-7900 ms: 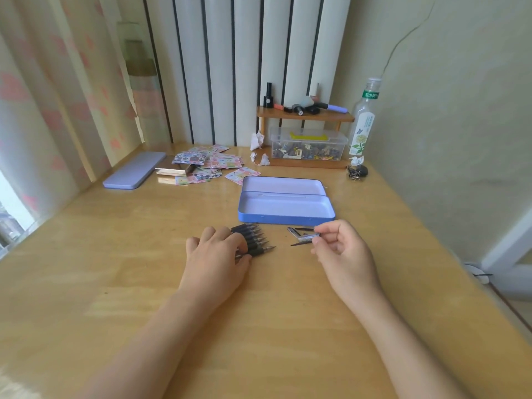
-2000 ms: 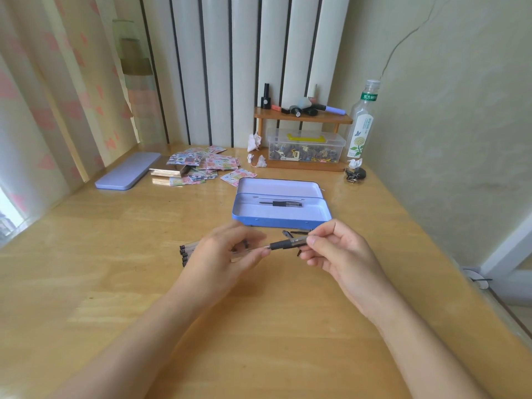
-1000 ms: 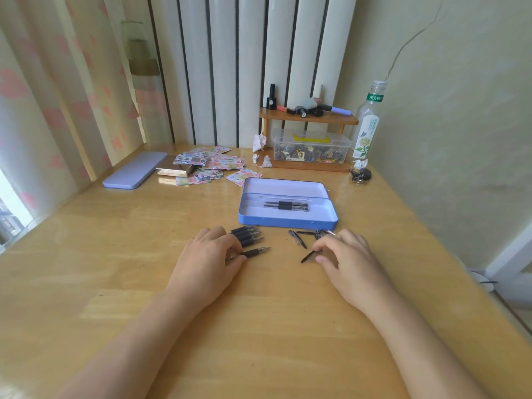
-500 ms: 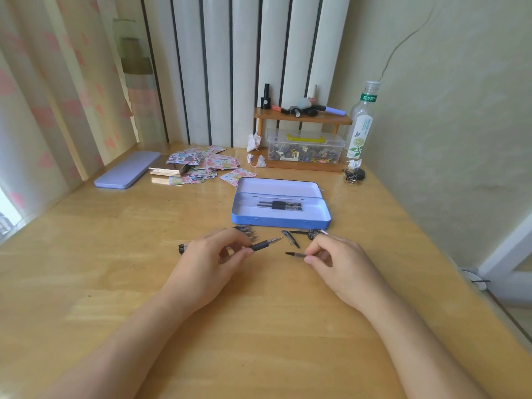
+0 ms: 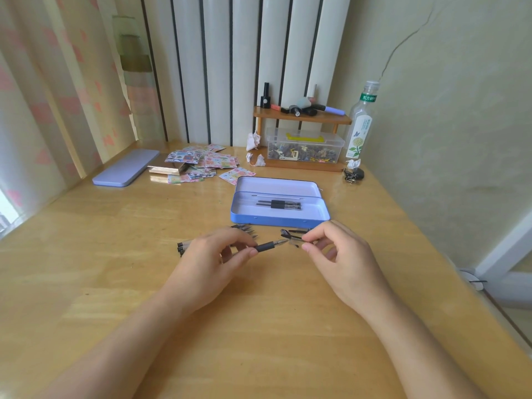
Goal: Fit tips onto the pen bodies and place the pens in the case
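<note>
My left hand [image 5: 211, 259] grips a pen body [image 5: 266, 246] by its black grip, with the point aimed right. My right hand [image 5: 338, 256] pinches a small clear tip [image 5: 296, 240] right at the end of that pen. Behind my left hand lie several loose pen bodies [image 5: 244, 229], partly hidden, their rear ends showing at its left. A few spare tips [image 5: 289, 232] lie in front of the open blue case [image 5: 280, 221]. Two finished pens [image 5: 278, 204] lie side by side inside the case.
The case's lid [image 5: 125, 171] lies at the far left. Patterned paper squares [image 5: 203, 164] are scattered behind the case. A small wooden shelf [image 5: 302, 118] over a clear box [image 5: 305, 148], a bottle [image 5: 361, 125] and a dark clip bundle [image 5: 354, 175] stand along the back right.
My right hand has lifted the tip off the table and brought it to the point of the pen body that my left hand holds. Two pens have gone into the case since the oldest frame.
</note>
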